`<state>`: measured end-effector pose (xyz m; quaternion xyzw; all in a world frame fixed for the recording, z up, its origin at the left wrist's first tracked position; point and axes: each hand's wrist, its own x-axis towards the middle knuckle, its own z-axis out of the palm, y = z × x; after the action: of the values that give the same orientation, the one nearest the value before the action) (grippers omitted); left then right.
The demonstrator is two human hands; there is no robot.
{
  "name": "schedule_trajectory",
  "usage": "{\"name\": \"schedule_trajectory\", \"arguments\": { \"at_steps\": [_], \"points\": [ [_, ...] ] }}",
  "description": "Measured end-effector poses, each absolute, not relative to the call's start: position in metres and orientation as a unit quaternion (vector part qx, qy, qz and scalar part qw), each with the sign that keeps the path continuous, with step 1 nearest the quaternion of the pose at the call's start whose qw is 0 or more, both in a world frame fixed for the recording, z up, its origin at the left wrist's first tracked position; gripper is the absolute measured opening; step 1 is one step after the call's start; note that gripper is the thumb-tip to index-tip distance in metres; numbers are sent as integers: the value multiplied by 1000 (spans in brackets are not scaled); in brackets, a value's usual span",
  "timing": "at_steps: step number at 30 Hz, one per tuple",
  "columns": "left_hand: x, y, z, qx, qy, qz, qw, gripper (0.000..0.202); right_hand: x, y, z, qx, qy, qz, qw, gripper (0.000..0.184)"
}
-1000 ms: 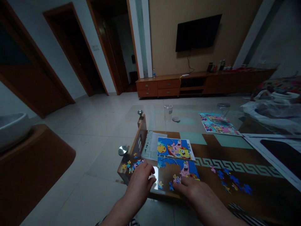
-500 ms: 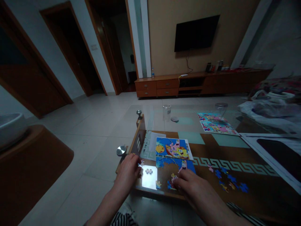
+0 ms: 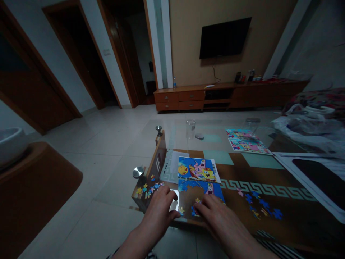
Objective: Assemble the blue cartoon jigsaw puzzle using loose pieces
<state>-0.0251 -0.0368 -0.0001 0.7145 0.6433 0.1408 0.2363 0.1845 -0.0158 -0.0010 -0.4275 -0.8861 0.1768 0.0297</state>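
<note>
Loose jigsaw pieces (image 3: pixel 148 190) lie in a small scatter at the left corner of the glass-topped coffee table (image 3: pixel 242 176), just beside a steel standoff cap (image 3: pixel 138 172) and within easy reach of my left hand (image 3: pixel 159 210). That hand is loosely open, its fingers arched and spread near the table's edge, with nothing I can see pinched between them. Right of it sits the partly built jigsaw (image 3: pixel 201 192), with blue sections joined along the top and a gap below showing the brown table covering. Just above it lies a picture card (image 3: pixel 198 169) of SpongeBob and Patrick, placed there, I'd judge, so I can compare the image with the pieces. My right hand (image 3: pixel 215 212) bends over the jigsaw's lower edge, its fingertips down among a few pieces; I cannot tell whether it grips one. Farther right, a second scatter of blue and yellow pieces (image 3: pixel 258 204) sits within that hand's reach, and beyond, on the glass, lie more printed puzzle cards (image 3: pixel 248 141).
</note>
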Motion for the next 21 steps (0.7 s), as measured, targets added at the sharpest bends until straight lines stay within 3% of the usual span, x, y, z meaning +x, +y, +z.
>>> {"name": "schedule_trajectory", "arguments": {
  "at_steps": [21],
  "points": [
    [-8,-42,-3,728,634,133,223,17,185,-15,-9,-428,-886,168,54,37]
  ]
}}
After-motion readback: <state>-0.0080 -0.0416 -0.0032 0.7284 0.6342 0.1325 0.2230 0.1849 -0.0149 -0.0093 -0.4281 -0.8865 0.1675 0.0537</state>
